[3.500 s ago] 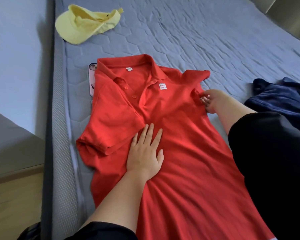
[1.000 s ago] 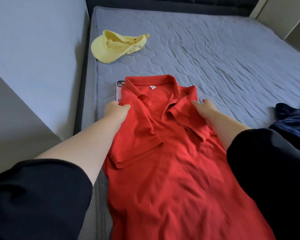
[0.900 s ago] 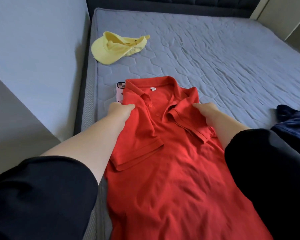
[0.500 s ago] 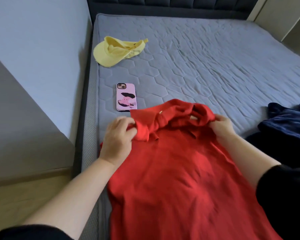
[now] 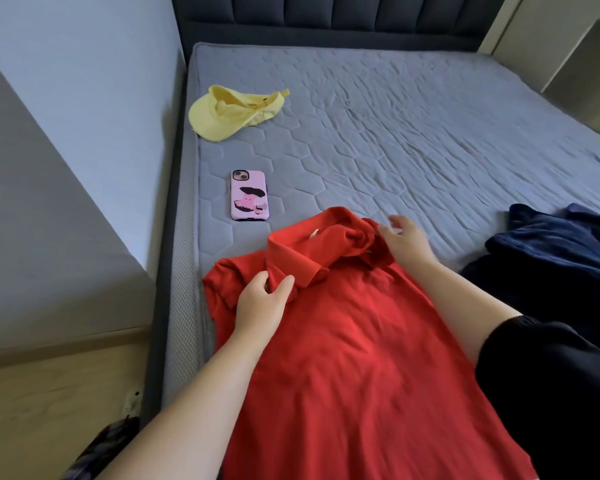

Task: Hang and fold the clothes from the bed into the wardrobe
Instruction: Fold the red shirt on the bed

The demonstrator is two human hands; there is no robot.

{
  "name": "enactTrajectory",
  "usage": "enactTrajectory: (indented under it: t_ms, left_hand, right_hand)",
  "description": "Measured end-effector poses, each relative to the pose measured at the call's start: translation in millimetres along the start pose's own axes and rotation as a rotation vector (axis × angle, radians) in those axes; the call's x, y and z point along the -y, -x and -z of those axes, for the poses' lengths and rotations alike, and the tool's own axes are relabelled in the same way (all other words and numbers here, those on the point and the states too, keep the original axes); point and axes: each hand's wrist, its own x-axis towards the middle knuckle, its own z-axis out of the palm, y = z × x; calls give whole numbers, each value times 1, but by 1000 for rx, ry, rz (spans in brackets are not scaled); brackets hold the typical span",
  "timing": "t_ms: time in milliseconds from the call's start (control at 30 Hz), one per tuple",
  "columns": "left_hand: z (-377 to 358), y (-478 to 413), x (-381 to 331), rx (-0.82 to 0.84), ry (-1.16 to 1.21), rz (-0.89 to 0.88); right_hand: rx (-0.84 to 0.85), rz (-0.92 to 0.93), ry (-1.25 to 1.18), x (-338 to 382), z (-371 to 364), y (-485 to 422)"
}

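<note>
Head view of a bed with clothes laid out for folding. A red polo shirt (image 5: 354,341) lies flat on the grey quilted mattress (image 5: 413,126), along its left edge, with the hem end toward the viewer and the collar end doubled back over the body of the shirt in a bunched fold. The left hand (image 5: 262,303) pinches a ridge of red cloth between thumb and curled fingers at the left end of that fold. The right hand (image 5: 404,242) rests on the right end of the fold, its fingers loosely extended and blurred; whether it has hold of the cloth cannot be told. A black sleeve (image 5: 551,382) covers the right upper arm. Beyond the shirt, apart from it, a phone (image 5: 249,195) in a pink case lies face down; farther still, near the dark padded headboard (image 5: 326,15), lies a yellow cap (image 5: 236,110). A dark blue garment (image 5: 561,244) sits crumpled at the right edge of the view. Wooden floor (image 5: 49,393) shows at lower left.
</note>
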Motion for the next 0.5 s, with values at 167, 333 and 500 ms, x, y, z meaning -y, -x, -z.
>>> enactTrajectory:
  t_ms: [167, 333, 500]
  left_hand:
    - [6, -3, -2, 32, 33, -62]
    - [23, 5, -5, -102, -247, -620]
    - [41, 18, 14, 3, -512, -980]
  right_hand:
    - [168, -102, 187, 8, 3, -4]
    - [127, -31, 4, -3, 15, 14]
    - [32, -20, -13, -46, 30, 51]
